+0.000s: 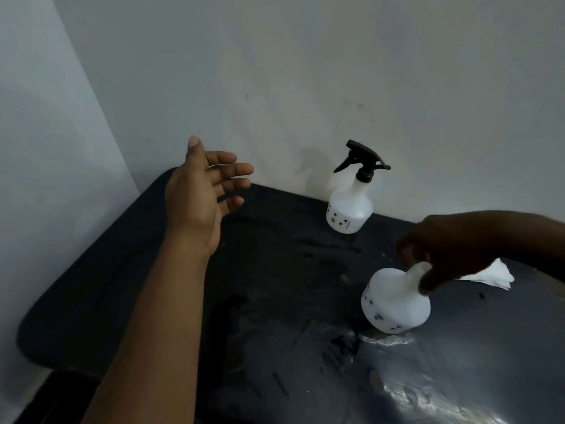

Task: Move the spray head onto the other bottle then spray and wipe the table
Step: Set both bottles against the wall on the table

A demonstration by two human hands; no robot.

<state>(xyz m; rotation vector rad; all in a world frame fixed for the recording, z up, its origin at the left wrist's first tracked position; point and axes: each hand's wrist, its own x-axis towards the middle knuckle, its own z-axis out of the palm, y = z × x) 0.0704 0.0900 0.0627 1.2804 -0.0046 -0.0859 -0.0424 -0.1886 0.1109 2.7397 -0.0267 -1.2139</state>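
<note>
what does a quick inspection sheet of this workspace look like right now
surface: dark table, wet streaks and a shiny patch at the near right
job's things: bottle with black spray head upright by the wall; second bottle without a head, tilted; white tissue lying behind the right hand
clutter: nothing seen
hands: left hand open, raised above the table, holding nothing; right hand closed around the second bottle's neck
cables: nothing seen
surroundings: plain pale wall behind and to the left, faint marks on it
</note>
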